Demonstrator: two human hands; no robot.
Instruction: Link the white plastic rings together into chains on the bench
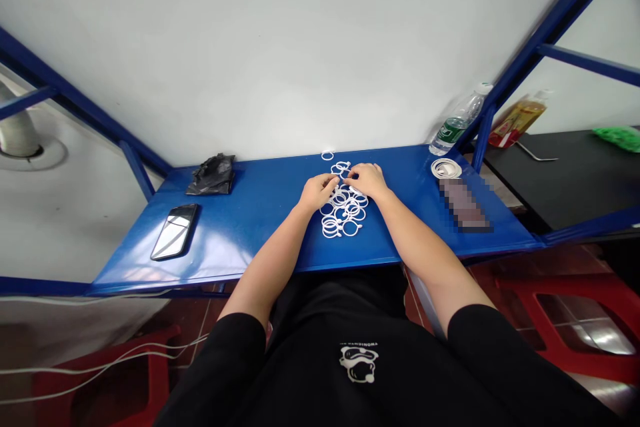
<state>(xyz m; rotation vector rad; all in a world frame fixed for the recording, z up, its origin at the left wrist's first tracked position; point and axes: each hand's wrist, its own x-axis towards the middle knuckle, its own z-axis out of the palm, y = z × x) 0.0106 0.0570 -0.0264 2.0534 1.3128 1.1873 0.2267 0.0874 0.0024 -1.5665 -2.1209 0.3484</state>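
White curtain rings (352,229), each a thin hoop with a small tab, lie in a loose overlapping pile on the blue table (270,213). Over the far part of the pile, my left hand (319,191) has its fingers bent together at a ring. Facing it from the right, my right hand (369,181) pinches at the rings with thumb and fingertips. The two hands are close together, and the fingers partly hide the rings between them. One separate ring (327,155) lies beyond the hands, close to the wall.
On the left are a black phone (175,232) and a crumpled black plastic bag (213,174). At right stand a water bottle (457,123), a coiled white cable (446,169) and a blurred-out flat object (465,205). Blue frame posts (484,137) rise at the table's ends.
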